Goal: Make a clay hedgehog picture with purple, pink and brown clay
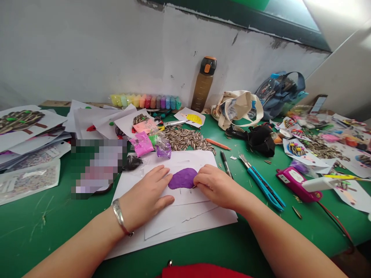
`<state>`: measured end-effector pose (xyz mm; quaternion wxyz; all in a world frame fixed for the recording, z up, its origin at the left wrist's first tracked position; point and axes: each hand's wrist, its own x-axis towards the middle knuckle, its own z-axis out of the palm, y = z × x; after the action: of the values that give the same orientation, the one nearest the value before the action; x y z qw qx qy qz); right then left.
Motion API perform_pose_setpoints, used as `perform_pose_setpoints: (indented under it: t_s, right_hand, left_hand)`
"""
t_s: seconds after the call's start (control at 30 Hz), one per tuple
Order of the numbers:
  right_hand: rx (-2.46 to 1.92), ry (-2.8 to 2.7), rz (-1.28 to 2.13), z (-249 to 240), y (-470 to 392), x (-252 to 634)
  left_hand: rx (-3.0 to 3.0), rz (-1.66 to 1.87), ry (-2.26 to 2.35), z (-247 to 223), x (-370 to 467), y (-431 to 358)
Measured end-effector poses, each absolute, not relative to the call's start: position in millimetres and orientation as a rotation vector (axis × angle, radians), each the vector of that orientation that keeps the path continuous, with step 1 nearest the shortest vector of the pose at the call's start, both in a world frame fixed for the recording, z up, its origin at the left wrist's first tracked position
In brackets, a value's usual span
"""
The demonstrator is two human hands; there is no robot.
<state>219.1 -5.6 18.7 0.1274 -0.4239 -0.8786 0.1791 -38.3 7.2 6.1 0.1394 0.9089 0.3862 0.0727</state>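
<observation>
A flat purple clay shape [183, 179] lies on white paper [203, 214], with short pencil lines below it. My left hand [149, 193] rests on the paper at the clay's left side, fingers spread, a silver bracelet on the wrist. My right hand [216, 185] is closed at the clay's right edge, fingertips pressed together; whatever they pinch is too hidden to make out. Behind the paper sit a heap of striped sunflower seeds [185, 139] and a purple clay packet [163, 150].
Right of the paper lie a black pen [226, 163], a blue cutter [265, 187] and a magenta glue gun [298, 185]. A brown bottle [203, 87] stands by the wall. Stacked papers [31, 135] and a bead bag [31, 179] are at left.
</observation>
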Motion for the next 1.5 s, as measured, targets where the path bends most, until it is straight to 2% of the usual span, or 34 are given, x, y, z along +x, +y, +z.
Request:
perform_pose_setpoints:
  t_s: [0.37,0.63,0.93,1.5]
  right_hand:
    - [-1.262,-2.542,0.563,21,-6,222]
    - [-1.275,-2.545,0.537,19,-4,225]
    - [-1.368,-2.481,0.766,24,0,243]
    - [-1.412,-2.388,0.711,19,9,248]
  left_hand:
    - [2.619,0.109,1.138,9,-36,7]
    - [2.611,0.172,1.120,9,-37,8]
    - [2.607,0.186,1.127,6,-38,8]
    - [2.618,0.191,1.121,5,-39,9]
